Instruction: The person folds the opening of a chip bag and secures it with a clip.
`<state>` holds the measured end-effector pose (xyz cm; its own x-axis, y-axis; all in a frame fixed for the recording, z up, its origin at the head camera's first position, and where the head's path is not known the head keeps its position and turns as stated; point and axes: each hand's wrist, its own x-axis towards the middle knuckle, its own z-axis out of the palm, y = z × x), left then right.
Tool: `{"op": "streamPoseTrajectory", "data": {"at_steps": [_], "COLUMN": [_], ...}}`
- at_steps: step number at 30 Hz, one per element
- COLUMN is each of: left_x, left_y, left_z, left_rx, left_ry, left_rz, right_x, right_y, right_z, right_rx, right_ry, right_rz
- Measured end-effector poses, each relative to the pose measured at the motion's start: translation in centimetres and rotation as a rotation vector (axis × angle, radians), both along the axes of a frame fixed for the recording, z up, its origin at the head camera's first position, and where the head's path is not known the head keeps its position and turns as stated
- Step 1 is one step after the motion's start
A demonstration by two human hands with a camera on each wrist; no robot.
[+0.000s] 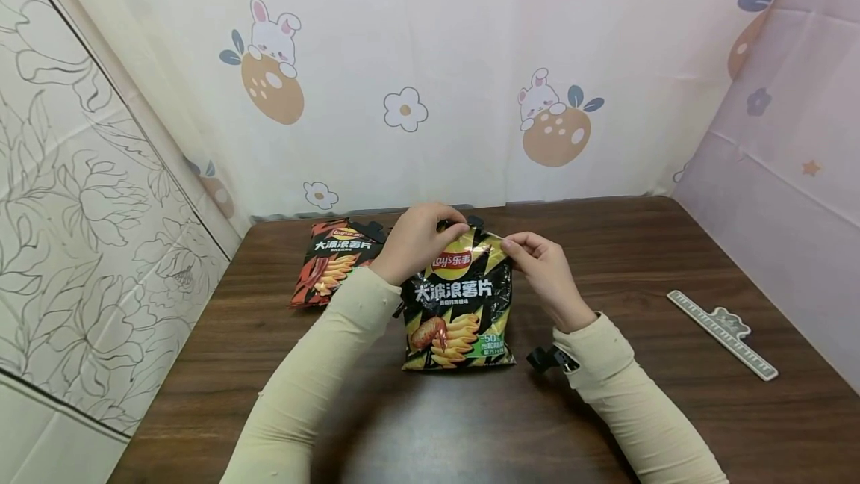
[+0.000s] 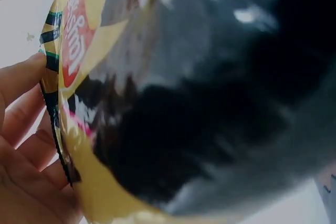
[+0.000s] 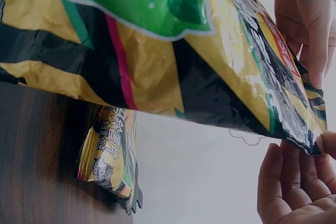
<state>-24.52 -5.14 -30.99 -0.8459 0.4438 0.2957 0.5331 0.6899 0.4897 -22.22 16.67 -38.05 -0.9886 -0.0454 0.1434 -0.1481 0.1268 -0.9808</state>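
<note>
A black and yellow chip bag point(image 1: 460, 305) stands raised at the middle of the table, its printed front facing the head camera. My left hand point(image 1: 419, 241) pinches the bag's top edge, thumb in front. In the left wrist view the left hand's point(image 2: 26, 150) fingers lie behind the edge. At the bag's top right corner, my right hand point(image 1: 547, 278) pinches the film between thumb and fingers. The right wrist view shows both the left hand point(image 3: 307, 19) and the right hand point(image 3: 294, 187) at the top edge.
A red and black chip bag point(image 1: 336, 260) with a black clip point(image 1: 369, 230) lies back left. Another gold and black bag point(image 3: 107, 150) shows behind the held one. A long pale sealing clip point(image 1: 722, 334) lies on the right of the brown table point(image 1: 430, 432). A printed curtain point(image 1: 457, 155) hangs behind.
</note>
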Motion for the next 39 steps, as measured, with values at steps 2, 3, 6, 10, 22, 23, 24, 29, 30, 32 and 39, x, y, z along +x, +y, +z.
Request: {"op": "streamPoseTrajectory", "data": {"at_steps": [2,3,6,10,22,23,24,29,30,32,39], "left_x": [-0.1,-0.1,-0.2,-0.2,0.2,0.2,0.2,0.3,0.3,0.3,0.2], "left_y": [0.1,0.1,0.2,0.3,0.2,0.1,0.1,0.0,-0.1,-0.1,-0.5], "left_z": [0.0,0.0,0.0,0.1,0.9,1.0,1.1,1.6,1.6,1.8,2.1], "left_rx": [0.014,0.020,0.028,0.036,0.060,0.065,0.069,0.091,0.094,0.097,0.098], "left_ry": [-0.005,-0.008,-0.013,-0.020,-0.031,-0.032,-0.031,-0.046,-0.051,-0.063,-0.089], "left_rz": [0.000,0.001,0.007,0.016,0.017,0.016,0.015,0.006,0.003,-0.003,-0.007], "right_x": [0.1,0.1,0.2,0.3,0.5,0.5,0.5,0.6,0.6,0.6,0.4], "right_y": [0.0,0.0,0.0,0.1,0.4,0.4,0.5,0.8,0.9,1.0,1.3], "right_z": [0.1,0.1,0.2,0.3,0.5,0.5,0.6,0.7,0.7,0.7,0.4], "right_rx": [0.000,0.000,0.002,-0.002,-0.045,-0.049,-0.050,-0.059,-0.057,-0.057,-0.079], "right_ry": [-0.001,-0.002,-0.006,-0.012,-0.026,-0.022,-0.017,-0.006,-0.005,-0.003,0.006], "right_rz": [0.003,0.003,0.007,0.010,0.034,0.035,0.036,0.062,0.071,0.084,0.096]}}
